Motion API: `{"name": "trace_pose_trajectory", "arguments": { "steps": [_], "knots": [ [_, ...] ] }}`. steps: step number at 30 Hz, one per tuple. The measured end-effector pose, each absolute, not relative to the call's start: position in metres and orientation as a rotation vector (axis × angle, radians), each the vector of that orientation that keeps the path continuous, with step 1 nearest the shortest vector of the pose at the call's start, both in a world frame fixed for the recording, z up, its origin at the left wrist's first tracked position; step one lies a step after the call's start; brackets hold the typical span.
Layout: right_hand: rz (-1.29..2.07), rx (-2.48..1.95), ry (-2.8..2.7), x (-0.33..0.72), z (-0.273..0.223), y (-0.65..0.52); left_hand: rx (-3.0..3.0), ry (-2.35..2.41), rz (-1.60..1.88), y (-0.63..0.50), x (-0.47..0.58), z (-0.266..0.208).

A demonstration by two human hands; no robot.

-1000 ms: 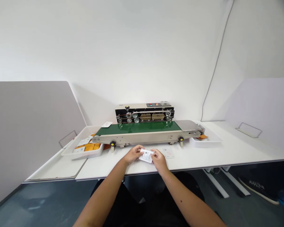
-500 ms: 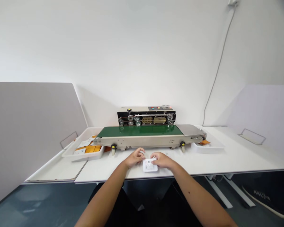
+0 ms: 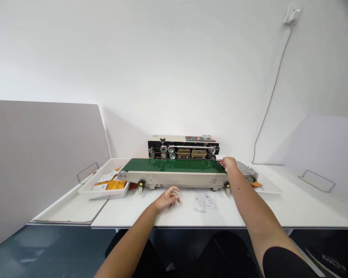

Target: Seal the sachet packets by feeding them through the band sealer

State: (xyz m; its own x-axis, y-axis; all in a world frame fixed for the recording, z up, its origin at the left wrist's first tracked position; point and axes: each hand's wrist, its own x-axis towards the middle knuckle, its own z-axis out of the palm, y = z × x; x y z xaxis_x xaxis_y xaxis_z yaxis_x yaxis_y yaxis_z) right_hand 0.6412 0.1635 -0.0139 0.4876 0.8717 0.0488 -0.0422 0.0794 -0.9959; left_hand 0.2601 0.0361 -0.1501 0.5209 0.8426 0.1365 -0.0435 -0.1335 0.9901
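Wall (image 3: 168,77): one, white, with one socket (image 3: 292,16) and one cable (image 3: 274,92) running down at the right.
Table (image 3: 301,204): white, with one seam left of centre.
Partitions (image 3: 46,154): two, one on each side of the table.
Machine (image 3: 174,179): one, on the table, its rollers at the back.
Belt (image 3: 168,165): one, green, along the machine's top.
Trays (image 3: 117,194): two, white, one by each end of the machine; the left holds at least two white packs and several orange ones, too overlapped to count; the right shows one orange pack.
Right hand (image 3: 227,163): pinching one white packet (image 3: 220,157) at the belt's right end, by the rollers; contact with them cannot be told.
Left hand (image 3: 167,199): half open, fingers loosely curled, before the machine.
Table packets (image 3: 199,204): two, side by side, between the hands.
Knobs (image 3: 141,183): three, yellow-capped.
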Motion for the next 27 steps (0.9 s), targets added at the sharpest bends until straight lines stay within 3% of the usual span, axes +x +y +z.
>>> {"name": "trace_pose_trajectory", "arguments": {
  "steps": [7,10,14,20,27],
  "knots": [
    [0.878,-1.451,-0.886,0.62,-0.01,0.169,1.523,0.736,0.897,0.034,0.261,-0.147],
    [0.6,-1.473,-0.947,0.618,-0.021,0.138,1.529,0.732,0.888,0.036,0.26,-0.148],
    [0.193,-1.426,-1.286,0.603,-0.072,0.068,1.535,0.726,0.875,0.038,0.26,-0.15],
    [0.19,-1.521,-2.008,0.584,-0.17,-0.014,1.512,0.734,0.883,0.04,0.261,-0.15],
    [0.306,-1.64,-2.064,0.585,-0.196,-0.017,1.529,0.736,0.913,0.039,0.262,-0.152]
  ]
}}
